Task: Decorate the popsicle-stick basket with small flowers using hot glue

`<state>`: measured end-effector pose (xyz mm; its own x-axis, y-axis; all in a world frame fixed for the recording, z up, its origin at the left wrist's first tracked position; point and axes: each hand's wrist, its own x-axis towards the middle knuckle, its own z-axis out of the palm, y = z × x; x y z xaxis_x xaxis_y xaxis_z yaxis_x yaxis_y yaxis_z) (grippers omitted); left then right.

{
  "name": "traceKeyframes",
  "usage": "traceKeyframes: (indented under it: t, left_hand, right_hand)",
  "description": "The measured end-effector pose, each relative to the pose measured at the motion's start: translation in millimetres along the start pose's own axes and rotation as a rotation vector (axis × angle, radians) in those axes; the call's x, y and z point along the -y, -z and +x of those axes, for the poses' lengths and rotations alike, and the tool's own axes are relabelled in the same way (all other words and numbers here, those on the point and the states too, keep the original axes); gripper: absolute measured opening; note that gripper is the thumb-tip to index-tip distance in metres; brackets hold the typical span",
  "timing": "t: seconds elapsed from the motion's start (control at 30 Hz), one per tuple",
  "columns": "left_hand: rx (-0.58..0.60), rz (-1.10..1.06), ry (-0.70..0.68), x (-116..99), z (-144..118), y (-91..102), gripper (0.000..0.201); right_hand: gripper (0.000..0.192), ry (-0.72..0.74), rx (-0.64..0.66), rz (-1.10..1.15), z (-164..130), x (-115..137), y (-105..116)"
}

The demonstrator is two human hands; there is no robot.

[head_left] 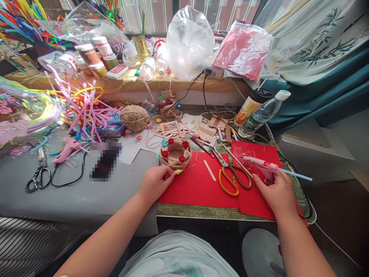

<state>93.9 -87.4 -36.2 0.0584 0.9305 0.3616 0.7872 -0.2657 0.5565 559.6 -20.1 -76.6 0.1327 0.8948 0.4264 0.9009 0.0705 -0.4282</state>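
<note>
1. Across the lower centre of the frame, red paper sheets (198,186) lie on a green table top (201,211); a grey surface (43,196) adjoins at lower left.
2. Upper centre: a clear plastic bag (188,40) stands on the sill, with a packet of red sheets (243,50) to its right.
3. Upper left: a heap of coloured pipe cleaners (83,107) lies beside a ball of twine (134,117).
4. Right of centre: a plastic water bottle (263,113) leans against a capped cup (250,105).
5. Centre: a small woven basket (175,153), its rim set with red paper roses, stands at the upper left corner of the red paper.
6. Left hand (154,182): fingers closed on a small item at the basket's near side; the item is too small to identify.
7. Right hand (276,192): clamped on the grip of a pink glue gun (263,164), nozzle pointing left, glue stick projecting right.
8. Orange-handled scissors (230,173) lie between the hands, a wooden craft stick (210,170) just left of them.
9. Lower left: black scissors (37,177) and a second pink glue gun (67,149).
</note>
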Motion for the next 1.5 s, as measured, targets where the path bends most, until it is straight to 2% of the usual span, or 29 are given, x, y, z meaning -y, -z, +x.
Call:
traceKeyframes:
  t: [0.07,0.13,0.2,0.3,0.43,0.5,0.6,0.8,1.0,1.1,1.17,1.23,1.3,1.4,1.5]
  left_hand:
    - [-0.001,-0.015,0.018,-0.9,-0.3,-0.1,0.022]
    - [0.001,-0.027,0.035,-1.3,-0.5,-0.1,0.023]
    - [0.001,-0.032,0.048,-1.2,-0.5,0.1,0.024]
    - [0.004,-0.042,0.048,-0.7,-0.4,0.2,0.021]
    - [0.003,-0.038,0.031,-1.1,-0.5,0.3,0.019]
    - [-0.004,-0.035,0.015,-1.3,-0.8,0.2,0.018]
    - [-0.009,-0.04,0.009,-1.3,-1.5,-0.2,0.014]
    - [0.007,-0.046,0.011,-1.8,-2.1,0.0,0.009]
    - [-0.042,-0.055,0.056,-0.1,-0.3,-1.4,0.007]
    - [-0.052,-0.056,0.053,1.1,0.6,-1.7,0.008]
    - [-0.047,-0.041,0.059,1.3,1.1,-1.4,0.01]
    - [-0.029,-0.02,0.075,1.1,1.4,-1.2,0.011]
    - [-0.011,-0.012,0.089,0.6,1.3,-1.5,0.012]
    - [-0.008,-0.048,0.088,0.6,0.2,-1.2,0.012]
    - [0.011,-0.137,0.055,3.3,-2.9,2.9,0.012]
  right_hand:
    - [0.059,-0.016,-0.089,-0.022,-9.1,-1.5,5.2]
    - [0.046,-0.017,-0.215,-0.049,-18.4,2.4,13.3]
    - [0.03,0.064,-0.218,-0.056,-25.4,18.5,21.4]
    - [0.015,0.321,0.085,0.097,-29.2,74.4,23.2]
    - [0.027,0.517,0.449,0.403,-27.6,177.1,-5.3]
    - [0.028,0.569,0.535,0.462,-26.5,215.6,-26.1]
    - [0.024,0.573,0.534,0.469,-27.1,243.1,-51.1]
    - [0.018,0.526,0.544,0.497,-30.9,247.5,-66.2]
    - [0.014,0.365,0.551,0.574,-32.3,254.1,-69.0]
    - [0.013,0.282,0.455,0.604,-35.5,254.0,-70.5]
    - [0.022,0.26,0.344,0.611,-38.0,252.0,-72.4]
    - [0.029,0.301,0.256,0.623,-40.0,249.1,-74.9]
    - [0.028,0.393,0.215,0.629,-40.8,246.7,-76.9]
    - [0.025,0.519,0.234,0.618,-39.7,245.7,-77.3]
    - [0.025,0.56,0.255,0.631,-37.8,247.6,-75.2]
